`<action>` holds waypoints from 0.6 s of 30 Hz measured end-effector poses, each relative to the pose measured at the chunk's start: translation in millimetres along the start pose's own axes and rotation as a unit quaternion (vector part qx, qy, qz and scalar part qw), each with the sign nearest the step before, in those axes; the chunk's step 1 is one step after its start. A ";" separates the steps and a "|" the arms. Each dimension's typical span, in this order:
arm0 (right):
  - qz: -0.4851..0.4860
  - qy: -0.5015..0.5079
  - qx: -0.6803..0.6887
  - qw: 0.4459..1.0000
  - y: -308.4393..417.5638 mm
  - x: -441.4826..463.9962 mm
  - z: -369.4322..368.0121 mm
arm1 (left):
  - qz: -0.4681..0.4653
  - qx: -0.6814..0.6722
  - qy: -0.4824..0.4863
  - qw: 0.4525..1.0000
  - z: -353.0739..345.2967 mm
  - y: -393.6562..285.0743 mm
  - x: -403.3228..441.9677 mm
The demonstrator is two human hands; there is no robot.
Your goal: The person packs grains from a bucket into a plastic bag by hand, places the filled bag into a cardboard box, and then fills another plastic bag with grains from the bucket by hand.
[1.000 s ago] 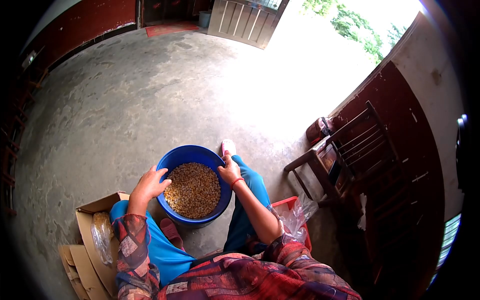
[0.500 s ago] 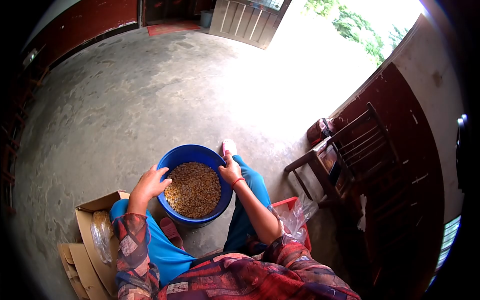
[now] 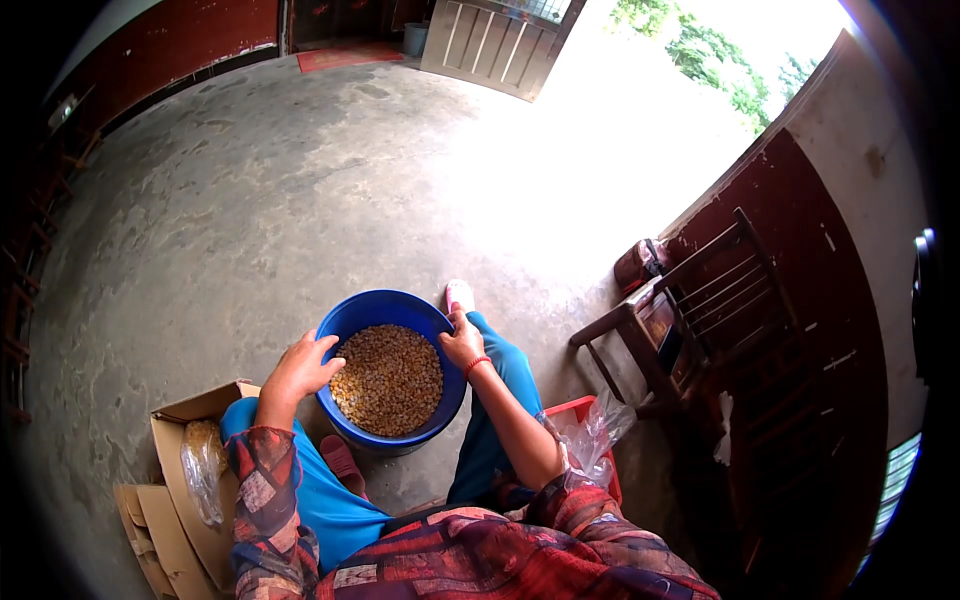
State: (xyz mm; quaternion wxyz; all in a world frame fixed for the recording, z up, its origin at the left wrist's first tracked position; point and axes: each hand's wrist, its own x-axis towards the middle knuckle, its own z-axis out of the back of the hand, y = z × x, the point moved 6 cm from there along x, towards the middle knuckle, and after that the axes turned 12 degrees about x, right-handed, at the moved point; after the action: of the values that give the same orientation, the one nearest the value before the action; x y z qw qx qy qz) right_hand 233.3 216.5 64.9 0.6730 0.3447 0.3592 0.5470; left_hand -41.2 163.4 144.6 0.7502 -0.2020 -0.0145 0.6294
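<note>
Between my knees is a round blue bucket (image 3: 345,312), partly filled with yellow-brown grains that look like corn kernels (image 3: 388,380). My left hand (image 3: 303,366) grips its left rim, with the thumb inside and the other fingers largely hidden at the wall. On the opposite side my right hand (image 3: 461,344), with a red bracelet (image 3: 478,364) at the wrist, is closed on the rim. The bucket's underside is mostly out of sight.
An open cardboard box (image 3: 200,475) with a plastic bag of yellowish stuff (image 3: 205,465) stands at my left. To my right are a red crate (image 3: 612,480) with clear plastic bags (image 3: 595,435) and a wooden chair (image 3: 650,345). Beyond stretches concrete floor (image 3: 220,200) towards an open door (image 3: 495,50).
</note>
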 end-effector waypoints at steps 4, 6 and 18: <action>-0.006 0.002 -0.005 1.000 1.4 -0.7 0.6 | 0.001 0.001 0.000 1.000 0.3 -0.6 -0.4; -0.007 0.002 0.000 1.000 3.8 -2.0 1.4 | 0.001 0.002 -0.001 1.000 0.0 -0.4 -0.4; -0.010 0.007 -0.004 1.000 0.7 -0.6 0.2 | -0.003 0.000 -0.012 1.000 -2.3 2.0 0.9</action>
State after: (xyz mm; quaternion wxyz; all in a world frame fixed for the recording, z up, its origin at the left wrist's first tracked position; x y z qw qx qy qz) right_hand 233.1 216.0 65.6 0.6770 0.3344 0.3652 0.5445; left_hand -42.2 163.8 141.6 0.7517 -0.1944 -0.0239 0.6298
